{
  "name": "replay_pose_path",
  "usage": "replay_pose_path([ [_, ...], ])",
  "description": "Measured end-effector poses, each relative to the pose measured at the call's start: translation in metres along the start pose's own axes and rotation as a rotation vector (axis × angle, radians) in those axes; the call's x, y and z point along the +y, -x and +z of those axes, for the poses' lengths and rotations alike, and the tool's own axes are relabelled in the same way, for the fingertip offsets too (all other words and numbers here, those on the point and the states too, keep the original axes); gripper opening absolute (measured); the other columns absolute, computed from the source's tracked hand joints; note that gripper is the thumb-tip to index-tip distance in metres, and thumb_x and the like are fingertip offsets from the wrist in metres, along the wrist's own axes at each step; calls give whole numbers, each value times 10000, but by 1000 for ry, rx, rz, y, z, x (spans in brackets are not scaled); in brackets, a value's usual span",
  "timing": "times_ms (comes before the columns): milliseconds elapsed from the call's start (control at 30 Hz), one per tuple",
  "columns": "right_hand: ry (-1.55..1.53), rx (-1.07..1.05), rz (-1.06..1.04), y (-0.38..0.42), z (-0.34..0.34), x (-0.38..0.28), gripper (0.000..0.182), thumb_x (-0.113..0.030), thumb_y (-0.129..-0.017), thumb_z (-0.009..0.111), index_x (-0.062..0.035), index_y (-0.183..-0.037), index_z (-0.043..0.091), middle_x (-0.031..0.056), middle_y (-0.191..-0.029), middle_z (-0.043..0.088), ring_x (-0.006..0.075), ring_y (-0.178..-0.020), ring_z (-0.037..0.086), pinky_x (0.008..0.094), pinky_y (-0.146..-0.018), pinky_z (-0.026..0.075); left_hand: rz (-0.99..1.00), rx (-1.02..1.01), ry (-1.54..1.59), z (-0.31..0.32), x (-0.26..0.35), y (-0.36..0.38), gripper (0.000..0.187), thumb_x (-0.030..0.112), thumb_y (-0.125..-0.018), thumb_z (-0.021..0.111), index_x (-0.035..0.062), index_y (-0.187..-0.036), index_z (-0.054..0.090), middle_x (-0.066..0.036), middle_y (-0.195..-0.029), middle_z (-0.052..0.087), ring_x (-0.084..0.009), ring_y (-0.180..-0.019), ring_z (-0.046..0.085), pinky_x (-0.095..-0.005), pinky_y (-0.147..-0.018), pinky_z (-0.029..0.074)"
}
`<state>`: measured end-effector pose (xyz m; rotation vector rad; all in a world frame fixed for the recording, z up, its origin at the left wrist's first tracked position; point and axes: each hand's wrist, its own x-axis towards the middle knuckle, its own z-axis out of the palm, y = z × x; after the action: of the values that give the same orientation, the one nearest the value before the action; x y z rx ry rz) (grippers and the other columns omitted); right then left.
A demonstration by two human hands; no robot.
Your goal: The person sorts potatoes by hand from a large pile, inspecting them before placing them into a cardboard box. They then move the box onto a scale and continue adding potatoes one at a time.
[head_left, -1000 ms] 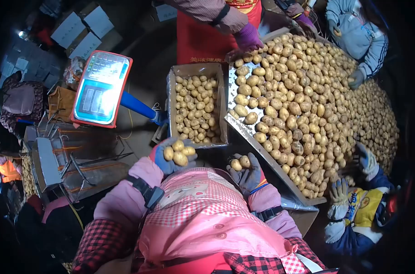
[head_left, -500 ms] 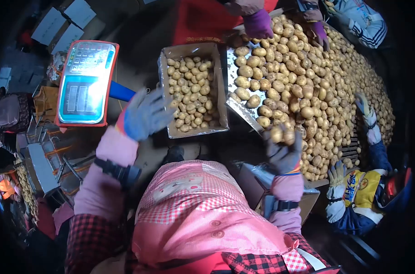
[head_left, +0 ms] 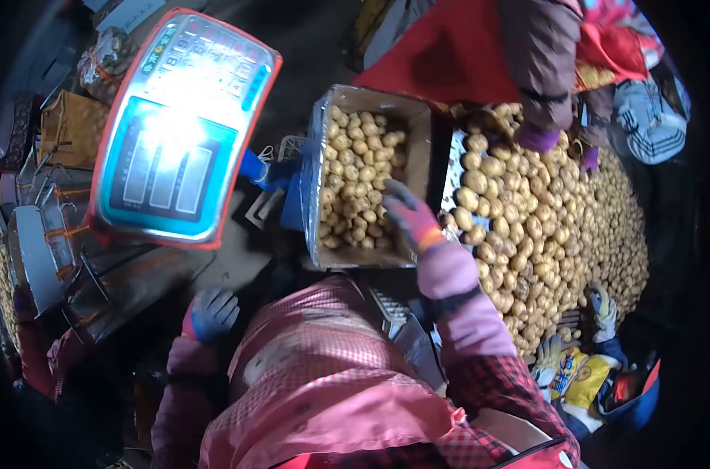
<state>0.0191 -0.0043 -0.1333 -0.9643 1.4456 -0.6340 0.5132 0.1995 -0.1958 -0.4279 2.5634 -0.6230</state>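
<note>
My right hand (head_left: 408, 216), in a grey, pink-cuffed glove, reaches over the near right part of a plastic-lined cardboard box (head_left: 419, 141). Its fingers are stretched toward the potatoes (head_left: 363, 168) inside, and I see nothing held in them; the underside of the palm is hidden. Low on the left, beside my apron, my left hand (head_left: 212, 314) hangs in a blue-grey glove, fingers loosely extended and nothing in them. A price scale's display (head_left: 167, 141) with a red rim and bright glare stands left of the box.
A large heap of potatoes (head_left: 542, 234) covers the sorting table to the right. A co-worker's purple-gloved hand (head_left: 538, 138) touches its far side; another person's pale gloves (head_left: 602, 309) are at the near right edge. A yellow crate (head_left: 73, 129) stands at the left.
My right hand has moved left from the heap to the box, and the potatoes it held no longer show in it. My left hand has dropped away from the box. The view has shifted.
</note>
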Motion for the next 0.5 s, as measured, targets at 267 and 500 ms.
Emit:
replay_pose_path([
  [267,1474,-19,-270,-198,84,3,611,-382,-781,685,-146,-1315,501,153,-1415,418,357,-1280,430,417,-1061,384,-178,-313,818,-24,57,59,349,189,-946,434,6,-1210,571,-193,-1228,575,-322,-1138,548,-469,-982,432],
  [500,1475,-78,17,-122,102,30,606,-518,-720,733,-181,-1194,561,168,-1220,512,360,-1153,531,438,-948,471,-1467,-1599,613,-99,-13,36,660,329,-889,548,181,-1453,240,-148,-1067,663,-319,-856,669,-458,-728,532],
])
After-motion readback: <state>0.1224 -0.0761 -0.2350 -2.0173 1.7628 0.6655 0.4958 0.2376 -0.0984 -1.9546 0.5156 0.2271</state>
